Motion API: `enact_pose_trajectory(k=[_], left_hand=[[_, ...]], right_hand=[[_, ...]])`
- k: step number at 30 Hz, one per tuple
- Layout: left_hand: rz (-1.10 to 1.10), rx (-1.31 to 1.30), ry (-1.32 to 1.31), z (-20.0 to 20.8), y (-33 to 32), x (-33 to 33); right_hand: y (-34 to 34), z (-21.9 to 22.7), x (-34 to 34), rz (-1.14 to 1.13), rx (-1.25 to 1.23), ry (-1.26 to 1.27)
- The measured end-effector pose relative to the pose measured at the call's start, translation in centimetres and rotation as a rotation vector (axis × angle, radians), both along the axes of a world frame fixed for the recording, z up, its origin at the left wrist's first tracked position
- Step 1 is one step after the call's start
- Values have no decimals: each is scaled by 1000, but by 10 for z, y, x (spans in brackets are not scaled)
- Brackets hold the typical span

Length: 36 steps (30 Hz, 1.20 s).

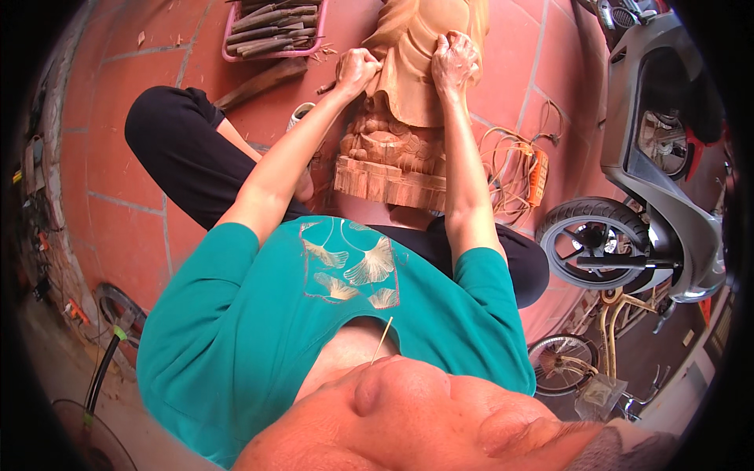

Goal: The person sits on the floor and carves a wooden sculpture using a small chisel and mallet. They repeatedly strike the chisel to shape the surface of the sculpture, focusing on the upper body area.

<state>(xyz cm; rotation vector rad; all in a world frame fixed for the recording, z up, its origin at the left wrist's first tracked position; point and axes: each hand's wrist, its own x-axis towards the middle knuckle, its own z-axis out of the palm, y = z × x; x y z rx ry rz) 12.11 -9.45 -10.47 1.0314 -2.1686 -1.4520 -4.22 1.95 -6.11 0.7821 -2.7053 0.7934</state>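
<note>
A carved wooden statue (410, 102) with draped robe folds lies on the floor in front of me, its rough, blocky base (385, 182) toward my crossed legs. On the statue's left edge, my left hand (359, 71) is closed in a fist against a robe fold. My right hand (455, 64) rests on the right part of the robe, its fingers curled in. Whatever either hand may hold is hidden by the fingers.
A pink basket (228, 35) of wooden-handled tools (275, 30) stands at the far left, beside a wooden piece (263, 83). Near my left forearm is a white cup-like object (300, 115). Right lie an orange device (538, 177) with cable, a motorbike (628, 118) and a bicycle (564, 363).
</note>
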Motion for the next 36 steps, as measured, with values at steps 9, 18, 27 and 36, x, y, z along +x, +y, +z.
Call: enact_pose_trajectory(k=[9,18,27,36], left_hand=[[-218,91,-95,16,-5,23],[0,-47,23,0,-2,-5],[-18,-15,49,1,-4,-1],[-233,112,-103,3,-11,22]], right_hand=[[4,-3,-4,-17,6,-1],[3,-6,-3,-10,-2,3],[4,-3,-4,-2,-23,-14],[4,-1,-2,-19,25,-28]])
